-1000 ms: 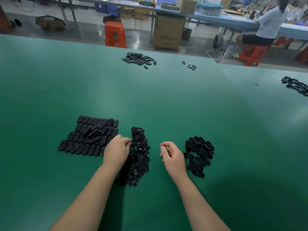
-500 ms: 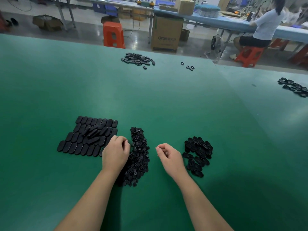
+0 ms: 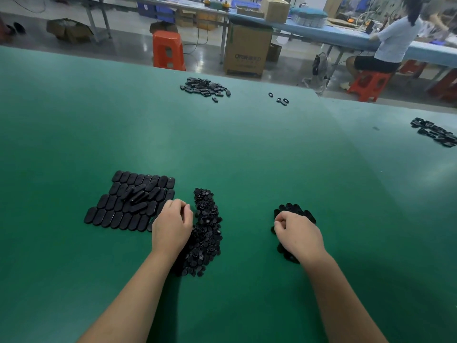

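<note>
On the table [image 3: 222,144], the rows of oval covers [image 3: 128,204] lie at the near left, with a few loose covers on top of them. Just right of them is the long heap of small parts [image 3: 206,231], and the left hand [image 3: 171,225] sits between the two. Further right, well apart, the right hand [image 3: 298,235] rests over a smaller pile [image 3: 294,210]. Behind, near the far edge, lie another pile [image 3: 204,86] and, to its right, a few rings [image 3: 282,100].
</note>
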The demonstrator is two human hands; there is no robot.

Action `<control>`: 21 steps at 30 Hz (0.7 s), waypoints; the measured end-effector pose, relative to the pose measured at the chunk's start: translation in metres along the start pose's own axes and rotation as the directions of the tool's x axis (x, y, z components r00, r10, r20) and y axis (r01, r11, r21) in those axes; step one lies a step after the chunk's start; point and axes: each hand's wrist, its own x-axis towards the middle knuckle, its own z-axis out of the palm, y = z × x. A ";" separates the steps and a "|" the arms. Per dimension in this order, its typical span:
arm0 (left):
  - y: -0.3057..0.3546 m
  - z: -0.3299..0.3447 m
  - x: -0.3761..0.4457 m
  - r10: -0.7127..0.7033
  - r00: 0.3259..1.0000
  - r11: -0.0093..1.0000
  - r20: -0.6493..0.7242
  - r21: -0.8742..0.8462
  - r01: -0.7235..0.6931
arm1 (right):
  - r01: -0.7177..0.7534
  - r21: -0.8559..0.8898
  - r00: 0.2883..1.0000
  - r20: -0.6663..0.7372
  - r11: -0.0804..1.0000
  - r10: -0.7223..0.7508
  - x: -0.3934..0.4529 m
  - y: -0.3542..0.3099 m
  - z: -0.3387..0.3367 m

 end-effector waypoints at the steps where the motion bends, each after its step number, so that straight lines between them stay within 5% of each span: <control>1: 0.000 0.000 0.000 0.000 1.000 1.000 0.000 0.000 0.000 | 0.007 -0.006 1.000 0.016 1.000 -0.007 -0.001 -0.002 0.001; 12: 0.001 -0.003 0.000 -0.013 1.000 0.996 -0.016 -0.085 0.012 | 0.147 0.318 0.977 0.099 0.937 -0.187 0.000 -0.048 0.027; 16: 0.000 -0.004 -0.001 -0.005 1.000 0.992 -0.024 -0.127 0.002 | 0.203 0.188 0.975 0.046 0.961 -0.216 0.001 -0.049 0.028; 21: -0.001 -0.005 0.000 -0.009 0.999 0.986 -0.042 -0.168 0.002 | 0.208 0.109 0.965 0.139 0.972 -0.222 0.005 -0.043 0.033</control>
